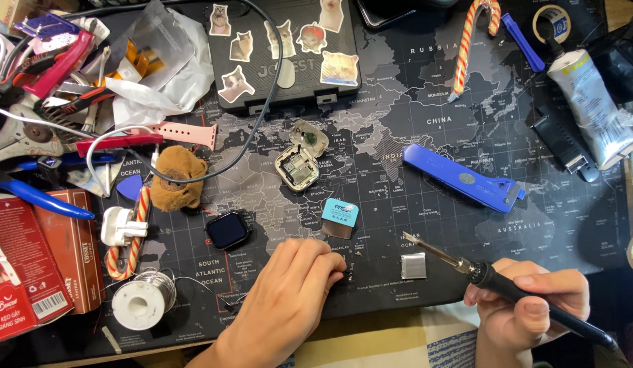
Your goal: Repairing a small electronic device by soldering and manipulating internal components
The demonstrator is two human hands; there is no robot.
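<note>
fingers: on my left hand (285,300) they curl down onto the counter (398,95), tips pressing a tiny part i cannot make out; on my right hand (528,307) they are clenched around the black handle of the soldering iron (497,281).
soldering iron: held low at the near right, metal tip aimed far-left, hovering just above and beside the small silver cell (413,265).
small silver cell: flat on the counter between my two hands, apart from both.
blue-topped scraper (340,218): just beyond my left fingertips, near but not touching.
watch screen (228,230): dark square, lying left of my left hand.
opened watch body (297,167): farther off, centre, its back plate (309,138) tilted open beside it.
blue pry tool (463,177): lying right of centre, well beyond the iron.
solder spool (140,294): near left, wire trailing toward my left wrist.
brown plush toy (178,177): left, with a grey cable looped over it.
black case with stickers (282,54): far centre.
candy cane (470,44): far right, lying slanted.
grey tube (592,109): far right edge.
red boxes (40,259): near left edge.
pink strap (183,133): left, beside the pile of pliers and cutters (43,75).
</note>
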